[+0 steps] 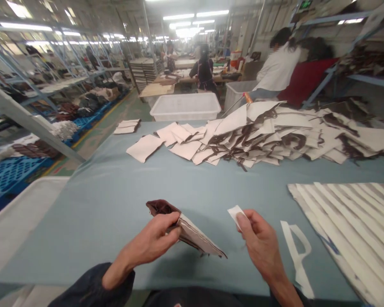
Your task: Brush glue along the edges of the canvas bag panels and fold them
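Observation:
In my left hand [150, 241] is a folded stack of fabric pieces [196, 234], pale on the outside with dark brown edges, pinched between thumb and fingers and held tilted above the table. My right hand [264, 241] pinches a small white strip [236, 214], paper or tape, a short way to the right of the stack. Beside my right hand lies a bent white strip [292, 243] on the table. Farther right is a board or sheet with several long white strips [355, 226] side by side.
A large heap of pale and brown fabric pieces [269, 136] spreads across the back of the blue-green tabletop [115, 192]. A small folded stack [127, 126] sits at its far left corner. Behind stand a white bin [185, 106] and a person in white [280, 68].

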Demonstrator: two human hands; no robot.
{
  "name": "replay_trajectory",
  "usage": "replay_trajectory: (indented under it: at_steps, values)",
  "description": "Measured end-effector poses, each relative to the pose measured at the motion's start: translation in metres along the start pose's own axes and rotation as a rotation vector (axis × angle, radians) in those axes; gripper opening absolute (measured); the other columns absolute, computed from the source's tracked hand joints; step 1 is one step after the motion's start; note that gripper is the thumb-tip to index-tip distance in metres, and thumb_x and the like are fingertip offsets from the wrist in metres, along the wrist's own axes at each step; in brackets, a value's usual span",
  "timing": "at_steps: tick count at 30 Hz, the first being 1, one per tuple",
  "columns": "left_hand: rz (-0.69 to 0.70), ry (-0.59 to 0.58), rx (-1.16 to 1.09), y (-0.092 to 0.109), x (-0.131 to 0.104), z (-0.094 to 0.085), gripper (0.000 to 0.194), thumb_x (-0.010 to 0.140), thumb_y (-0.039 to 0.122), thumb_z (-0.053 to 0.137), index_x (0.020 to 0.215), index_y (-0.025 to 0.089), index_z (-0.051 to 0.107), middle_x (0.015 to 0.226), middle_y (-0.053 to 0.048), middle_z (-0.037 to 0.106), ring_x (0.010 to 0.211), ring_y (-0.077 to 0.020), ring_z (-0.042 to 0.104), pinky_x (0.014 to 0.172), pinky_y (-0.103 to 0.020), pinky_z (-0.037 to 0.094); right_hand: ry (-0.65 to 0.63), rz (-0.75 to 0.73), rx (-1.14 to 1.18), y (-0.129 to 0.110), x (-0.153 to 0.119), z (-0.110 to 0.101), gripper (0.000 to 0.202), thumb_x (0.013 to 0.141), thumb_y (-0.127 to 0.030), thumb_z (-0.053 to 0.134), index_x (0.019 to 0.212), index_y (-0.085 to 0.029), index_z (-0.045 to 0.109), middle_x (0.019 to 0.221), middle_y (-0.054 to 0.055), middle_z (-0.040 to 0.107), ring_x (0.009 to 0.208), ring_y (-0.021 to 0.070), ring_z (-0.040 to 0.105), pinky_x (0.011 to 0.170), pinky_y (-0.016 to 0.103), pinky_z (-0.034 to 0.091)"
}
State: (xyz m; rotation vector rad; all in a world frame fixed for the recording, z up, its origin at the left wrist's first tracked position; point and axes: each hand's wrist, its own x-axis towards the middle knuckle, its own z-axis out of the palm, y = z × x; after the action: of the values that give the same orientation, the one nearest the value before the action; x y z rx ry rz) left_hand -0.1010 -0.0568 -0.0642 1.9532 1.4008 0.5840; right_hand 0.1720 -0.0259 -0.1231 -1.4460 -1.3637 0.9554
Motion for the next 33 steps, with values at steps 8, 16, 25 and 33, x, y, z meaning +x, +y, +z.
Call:
replay_trajectory:
  at_steps: [8,16,25,33]
  values:
    - [0.029,0.108,0.082,0.034,-0.013,0.044,0.011,0.087,0.018,0.050,0.078,0.022,0.054,0.082,-0.002,0.063,0.082,-0.0207,0.056,0.076,-0.032,0.043,-0.181,-0.214,0.031,-0.040,-0.024,0.019,0.036,0.094,-0.050,0.052,0.075,-0.021,0.062,0.058,-0.004,0.053,0.053,0.0119,0.044,0.053,0.025,0.033]
    - [-0.004,0.014,-0.111,0.056,-0.012,0.063,0.011,0.083,0.018,0.050,0.072,0.021,0.052,0.072,0.002,0.058,0.072,-0.0168,0.053,0.069,-0.028,0.040,-0.223,-0.064,0.151,-0.022,-0.051,0.018,0.042,0.097,-0.056,0.049,0.083,-0.019,0.061,0.067,-0.002,0.059,0.061,0.0136,0.050,0.058,0.025,0.040]
    - [-0.027,-0.135,-0.416,0.049,0.007,0.067,0.023,0.091,0.037,0.051,0.081,0.019,0.059,0.082,-0.001,0.060,0.079,-0.0180,0.053,0.073,-0.029,0.044,-0.251,-0.001,0.225,-0.020,-0.057,0.007,0.048,0.094,-0.064,0.051,0.086,-0.018,0.060,0.074,0.000,0.060,0.068,0.0150,0.052,0.064,0.026,0.043]
    - [-0.032,-0.121,-0.469,0.048,0.010,0.066,0.024,0.091,0.037,0.053,0.080,0.018,0.062,0.080,-0.002,0.062,0.076,-0.0174,0.053,0.072,-0.028,0.044,-0.369,0.081,0.366,-0.022,-0.057,0.003,0.055,0.084,-0.071,0.063,0.093,-0.018,0.059,0.075,-0.001,0.055,0.067,0.0132,0.045,0.059,0.024,0.039]
